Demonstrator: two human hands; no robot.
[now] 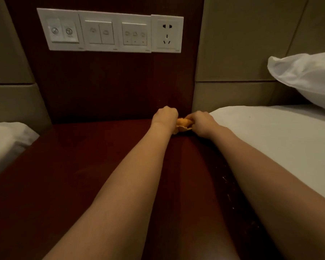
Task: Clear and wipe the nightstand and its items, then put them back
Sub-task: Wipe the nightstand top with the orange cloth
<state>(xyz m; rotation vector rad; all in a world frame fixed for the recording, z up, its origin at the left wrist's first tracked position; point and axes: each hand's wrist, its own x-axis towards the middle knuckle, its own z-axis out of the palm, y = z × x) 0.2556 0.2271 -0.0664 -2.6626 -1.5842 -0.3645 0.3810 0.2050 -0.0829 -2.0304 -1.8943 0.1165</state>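
The dark red-brown nightstand top (79,175) fills the middle of the head view, with nothing standing on it. A crumpled yellow cloth (182,125) lies at its far right corner, against the wooden back panel. My left hand (165,114) is closed in a fist on the cloth's left end. My right hand (202,122) is closed on its right end, beside the mattress edge. Most of the cloth is hidden between the two hands. Both forearms stretch across the top.
A row of white wall switches (99,30) and a socket (167,33) sit on the wooden back panel above. A white bed (281,139) with a pillow (306,76) borders the right side; another bed (6,141) borders the left.
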